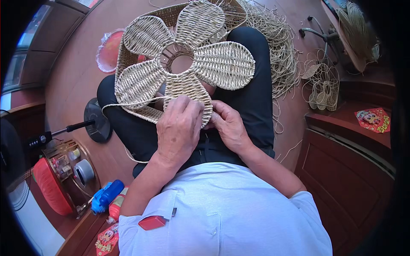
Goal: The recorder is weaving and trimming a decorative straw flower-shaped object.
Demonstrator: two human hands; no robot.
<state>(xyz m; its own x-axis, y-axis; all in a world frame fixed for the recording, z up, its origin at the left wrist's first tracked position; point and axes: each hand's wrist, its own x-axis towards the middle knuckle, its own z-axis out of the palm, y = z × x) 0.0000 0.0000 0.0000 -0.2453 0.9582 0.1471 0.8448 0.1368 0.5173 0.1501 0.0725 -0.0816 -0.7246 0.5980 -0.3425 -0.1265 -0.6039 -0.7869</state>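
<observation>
Head view, woven flower (183, 84) atop basket (124, 59)

A: What sort of place are you in?
B: Likely a home with handicraft going on: you've a black standing fan (40, 141) by the reddish-brown floor's (72, 77) left edge, a dark-red panelled wooden cabinet (344, 181) along its right edge, loose tan cord (275, 51) heaped near its far edge.

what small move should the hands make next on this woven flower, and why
I'd probably draw the cord gently snug with the left hand while the right hand steadies the lower petal: the left hand is bent over that petal, the right is at its edge, and the cord curves loosely away to the left.
</observation>
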